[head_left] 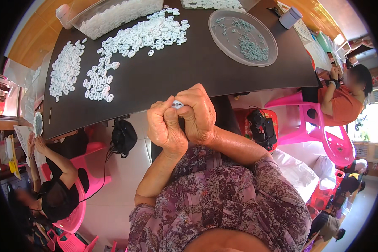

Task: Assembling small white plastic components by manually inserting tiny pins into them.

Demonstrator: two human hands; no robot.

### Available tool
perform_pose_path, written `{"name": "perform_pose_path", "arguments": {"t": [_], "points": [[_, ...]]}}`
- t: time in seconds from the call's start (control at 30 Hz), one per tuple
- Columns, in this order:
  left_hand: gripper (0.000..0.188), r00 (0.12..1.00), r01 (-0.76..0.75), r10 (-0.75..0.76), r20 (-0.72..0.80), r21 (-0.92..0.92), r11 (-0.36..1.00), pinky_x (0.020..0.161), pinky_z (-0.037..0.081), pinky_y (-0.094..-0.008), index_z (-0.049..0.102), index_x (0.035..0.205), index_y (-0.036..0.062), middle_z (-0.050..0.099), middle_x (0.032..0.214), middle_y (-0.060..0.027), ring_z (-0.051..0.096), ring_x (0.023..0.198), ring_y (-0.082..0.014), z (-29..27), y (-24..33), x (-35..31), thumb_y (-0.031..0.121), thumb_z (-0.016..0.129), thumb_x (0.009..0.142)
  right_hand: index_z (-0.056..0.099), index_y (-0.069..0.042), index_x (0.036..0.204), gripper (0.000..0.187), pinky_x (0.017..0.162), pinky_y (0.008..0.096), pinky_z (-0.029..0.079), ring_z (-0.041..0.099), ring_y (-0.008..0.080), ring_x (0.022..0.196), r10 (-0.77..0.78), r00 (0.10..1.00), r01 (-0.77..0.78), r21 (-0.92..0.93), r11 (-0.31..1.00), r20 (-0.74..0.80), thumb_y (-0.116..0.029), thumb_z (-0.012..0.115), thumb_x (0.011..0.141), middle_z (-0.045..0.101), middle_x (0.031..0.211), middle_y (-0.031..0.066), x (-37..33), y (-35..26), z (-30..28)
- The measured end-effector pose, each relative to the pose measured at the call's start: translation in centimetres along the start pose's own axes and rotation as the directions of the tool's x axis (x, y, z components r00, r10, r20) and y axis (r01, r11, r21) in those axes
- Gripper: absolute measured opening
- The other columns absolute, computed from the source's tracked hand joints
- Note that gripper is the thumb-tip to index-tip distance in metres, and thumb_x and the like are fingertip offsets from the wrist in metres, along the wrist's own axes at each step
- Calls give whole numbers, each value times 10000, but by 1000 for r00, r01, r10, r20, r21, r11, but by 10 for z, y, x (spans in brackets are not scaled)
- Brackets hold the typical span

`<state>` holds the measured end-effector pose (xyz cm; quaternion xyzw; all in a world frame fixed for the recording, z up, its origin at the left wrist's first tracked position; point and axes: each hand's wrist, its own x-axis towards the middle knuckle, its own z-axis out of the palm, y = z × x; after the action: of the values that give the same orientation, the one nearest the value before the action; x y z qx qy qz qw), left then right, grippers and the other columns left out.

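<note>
Small hand-assembly workshop. Dark counter [189, 71] bearing heaps of small white plastic rings [143, 35], clear tray of grey-green parts [242, 37], clear bin of white pieces [113, 14]. Seated workers on pink plastic chairs [323, 126] either side; tiled floor.

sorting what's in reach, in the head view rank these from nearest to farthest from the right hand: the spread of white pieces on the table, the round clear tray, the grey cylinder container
1. Spread of white pieces, up and left of the right hand.
2. Round clear tray, on the table's far right part.
3. Grey cylinder container, at the far right corner of the table.
</note>
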<state>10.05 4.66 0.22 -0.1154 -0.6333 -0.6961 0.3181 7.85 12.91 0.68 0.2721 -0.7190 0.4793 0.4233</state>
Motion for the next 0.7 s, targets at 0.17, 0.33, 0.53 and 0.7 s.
{"name": "perform_pose_path", "arguments": {"t": [0.17, 0.33, 0.53, 0.7], "points": [[217, 1000, 15, -15, 7, -5, 1000, 669, 387, -225, 573, 961, -25, 487, 826, -7, 434, 739, -79, 0, -4, 2, 184, 519, 935, 536, 24, 921, 108, 557, 304, 427, 499, 219, 645, -19, 1000, 19, -19, 1000, 11, -20, 577, 832, 564, 822, 127, 2, 3, 0], [227, 999, 43, -43, 12, 12, 999, 680, 407, -231, 576, 1005, -35, 531, 871, -27, 466, 766, -82, -4, -3, 7, 170, 497, 946, 546, 33, 931, 151, 572, 297, 437, 516, 232, 658, -18, 999, 19, -14, 1000, 46, 9, 599, 792, 582, 839, 141, 9, 4, 1], [145, 974, 84, -126, 189, 218, 972, 586, 434, -247, 601, 1008, -10, 572, 811, -63, 531, 679, -117, -17, -12, 40, 54, 541, 893, 599, 6, 881, 175, 616, 292, 455, 556, 212, 702, 216, 969, -210, -58, 976, 123, 57, 646, 720, 613, 829, 105, 10, 18, -12], [143, 923, -352, 152, 354, 615, 705, 580, 425, -386, 618, 881, 37, 528, 684, -109, 539, 662, -295, -20, -55, 108, -6, 634, 746, 629, -3, 844, 137, 624, 272, 449, 562, 190, 713, 279, 955, -274, -58, 960, 106, 60, 652, 724, 612, 818, 82, 38, 36, -30]]}}
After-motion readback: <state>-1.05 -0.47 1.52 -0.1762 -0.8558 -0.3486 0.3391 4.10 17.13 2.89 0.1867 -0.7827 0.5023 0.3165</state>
